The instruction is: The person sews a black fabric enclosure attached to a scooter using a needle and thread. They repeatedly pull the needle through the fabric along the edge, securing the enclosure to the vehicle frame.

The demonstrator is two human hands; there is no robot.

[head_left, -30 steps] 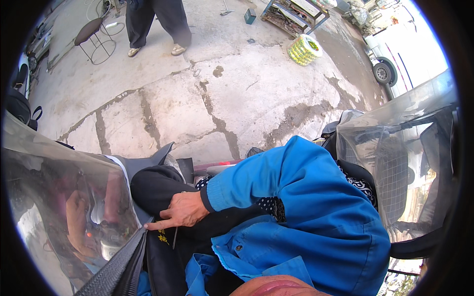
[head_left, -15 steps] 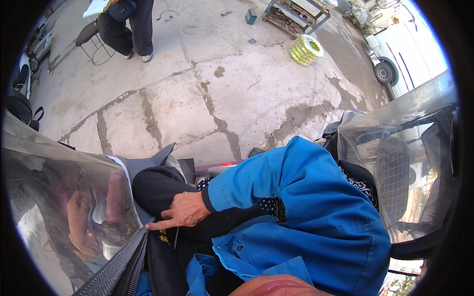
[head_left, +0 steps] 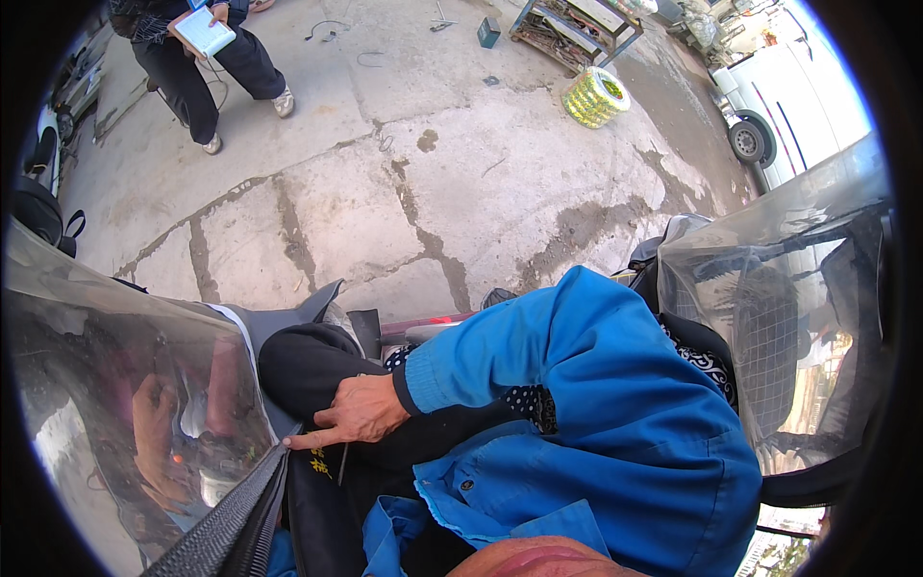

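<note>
My right hand (head_left: 363, 412) reaches across my lap from a blue sleeve. One finger is stretched to the left, the others curled. Its tip sits at the gathered corner of a dark mesh-like edging strip (head_left: 226, 514), which is drawn taut along a clear plastic cover (head_left: 125, 337). Behind or in that plastic, a blurred skin-coloured shape (head_left: 154, 433) shows, perhaps my left hand; its fingers do not show clearly. Under my right hand lies black cloth (head_left: 312, 462) with yellow embroidered marks.
A second clear plastic cover (head_left: 779, 317) hangs at the right. On the concrete floor ahead stand a yellow-green roll (head_left: 596, 98) and a metal shelf rack (head_left: 577, 34). A white van (head_left: 798, 106) is at the far right. At the upper left a person (head_left: 207, 72) holds a notebook.
The person at the upper left has moved left and nearer, with the notebook now in fuller view. My right hand keeps its place on the strip's corner.
</note>
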